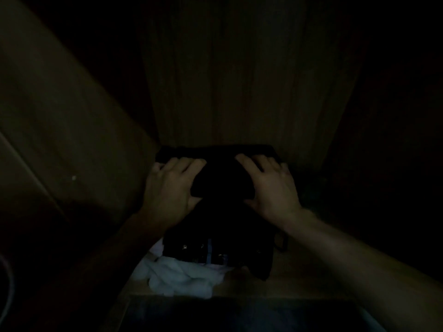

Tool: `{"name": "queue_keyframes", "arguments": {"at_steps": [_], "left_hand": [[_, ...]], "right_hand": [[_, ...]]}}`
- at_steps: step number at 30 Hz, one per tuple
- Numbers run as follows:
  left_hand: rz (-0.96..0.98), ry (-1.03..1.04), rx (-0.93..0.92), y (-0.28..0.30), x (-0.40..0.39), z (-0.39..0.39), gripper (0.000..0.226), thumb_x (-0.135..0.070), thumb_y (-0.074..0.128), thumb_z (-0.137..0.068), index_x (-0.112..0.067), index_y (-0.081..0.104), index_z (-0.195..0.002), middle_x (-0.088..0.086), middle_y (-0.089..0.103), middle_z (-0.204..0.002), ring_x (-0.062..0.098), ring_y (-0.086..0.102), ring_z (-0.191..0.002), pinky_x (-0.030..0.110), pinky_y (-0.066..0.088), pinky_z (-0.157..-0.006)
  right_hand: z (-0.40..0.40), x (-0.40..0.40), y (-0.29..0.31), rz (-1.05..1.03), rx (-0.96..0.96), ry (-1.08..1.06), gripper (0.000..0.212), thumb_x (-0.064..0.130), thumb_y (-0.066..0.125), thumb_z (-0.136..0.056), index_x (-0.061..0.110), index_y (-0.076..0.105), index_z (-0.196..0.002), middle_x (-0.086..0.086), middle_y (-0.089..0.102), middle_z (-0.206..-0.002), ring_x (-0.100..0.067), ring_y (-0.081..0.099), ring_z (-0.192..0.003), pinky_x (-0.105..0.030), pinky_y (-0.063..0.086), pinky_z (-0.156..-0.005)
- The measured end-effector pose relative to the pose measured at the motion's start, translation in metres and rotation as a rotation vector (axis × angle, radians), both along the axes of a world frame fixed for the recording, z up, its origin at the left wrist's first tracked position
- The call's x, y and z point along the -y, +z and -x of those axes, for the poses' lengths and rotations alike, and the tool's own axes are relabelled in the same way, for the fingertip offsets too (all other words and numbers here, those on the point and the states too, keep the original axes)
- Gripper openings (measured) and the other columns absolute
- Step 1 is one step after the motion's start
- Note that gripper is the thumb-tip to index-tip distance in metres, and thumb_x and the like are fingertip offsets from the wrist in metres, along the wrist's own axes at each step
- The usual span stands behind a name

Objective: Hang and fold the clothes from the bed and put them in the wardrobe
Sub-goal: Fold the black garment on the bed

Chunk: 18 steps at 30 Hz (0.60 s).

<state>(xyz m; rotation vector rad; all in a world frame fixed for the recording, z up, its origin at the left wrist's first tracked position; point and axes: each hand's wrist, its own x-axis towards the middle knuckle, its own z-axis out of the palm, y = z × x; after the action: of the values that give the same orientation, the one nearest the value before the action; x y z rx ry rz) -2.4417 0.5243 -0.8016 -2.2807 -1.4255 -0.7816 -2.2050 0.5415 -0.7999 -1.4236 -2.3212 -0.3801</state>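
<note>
Deep in a dim wooden wardrobe compartment (251,92), a folded black garment (223,180) lies on a stack of dark clothes. My left hand (170,185) grips its left side and my right hand (271,185) grips its right side, fingers spread over the top and thumbs underneath. The garment's far edge nearly touches the back panel. Below it lies a dark patterned piece (208,252), and a crumpled white cloth (182,276) sits at the front of the shelf.
The wardrobe's left side wall (72,140) slants close beside my left hand. Bare wooden shelf (306,271) shows to the right of the stack. A dark surface (227,315) crosses the bottom of the view. The right side is too dark to read.
</note>
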Motion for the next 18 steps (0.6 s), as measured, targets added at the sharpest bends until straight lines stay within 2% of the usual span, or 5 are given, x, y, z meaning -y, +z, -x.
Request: {"name": "queue_keyframes", "arguments": {"at_steps": [6,10,12,14,18], "left_hand": [[-0.150,0.065,-0.023,-0.068,-0.028,0.005,0.067,-0.036,0.082,-0.062,-0.015,0.063,-0.123,0.008,0.058,-0.138,0.029,0.060,-0.110,0.045,0.041,-0.086],[0.267,0.123,-0.110,-0.200,-0.017,-0.002,0.095,-0.028,0.094,-0.032,-0.024,0.053,-0.116,0.007,0.060,-0.137,0.031,0.066,-0.100,0.050,0.051,-0.073],[0.459,0.131,-0.130,-0.247,-0.002,-0.004,0.096,-0.027,0.094,-0.031,-0.026,0.048,-0.115,0.003,0.061,-0.135,0.030,0.068,-0.098,0.049,0.053,-0.068],[0.550,0.149,-0.107,-0.261,0.007,-0.004,0.090,-0.036,0.087,-0.037,-0.027,0.049,-0.118,-0.002,0.052,-0.144,0.027,0.062,-0.107,0.048,0.051,-0.076],[0.488,0.160,-0.012,-0.242,0.000,-0.002,0.088,-0.084,0.050,-0.068,-0.032,0.042,-0.139,-0.011,0.035,-0.154,0.020,0.037,-0.134,0.051,0.032,-0.103]], "right_hand": [[0.012,-0.037,-0.075,-0.202,-0.133,0.035,0.107,0.034,0.091,-0.049,0.023,0.040,-0.142,-0.015,0.049,-0.134,-0.036,0.046,-0.121,-0.049,0.041,-0.093],[0.016,-0.028,-0.205,0.171,0.028,0.025,0.103,0.044,0.087,-0.046,0.029,0.039,-0.136,-0.013,0.058,-0.132,-0.036,0.061,-0.112,-0.047,0.051,-0.082],[0.017,-0.017,-0.254,0.400,0.068,0.002,0.113,0.060,0.086,-0.034,0.032,0.041,-0.135,-0.009,0.060,-0.130,-0.032,0.064,-0.109,-0.044,0.055,-0.078],[0.013,-0.010,-0.271,0.468,0.029,0.013,0.115,0.076,0.075,-0.043,0.033,0.036,-0.143,-0.009,0.050,-0.142,-0.031,0.054,-0.124,-0.048,0.053,-0.089],[0.010,-0.014,-0.252,0.443,-0.105,0.026,0.085,0.088,0.018,-0.078,0.046,0.011,-0.151,-0.002,0.016,-0.162,-0.026,0.014,-0.148,-0.052,0.021,-0.114]]}}
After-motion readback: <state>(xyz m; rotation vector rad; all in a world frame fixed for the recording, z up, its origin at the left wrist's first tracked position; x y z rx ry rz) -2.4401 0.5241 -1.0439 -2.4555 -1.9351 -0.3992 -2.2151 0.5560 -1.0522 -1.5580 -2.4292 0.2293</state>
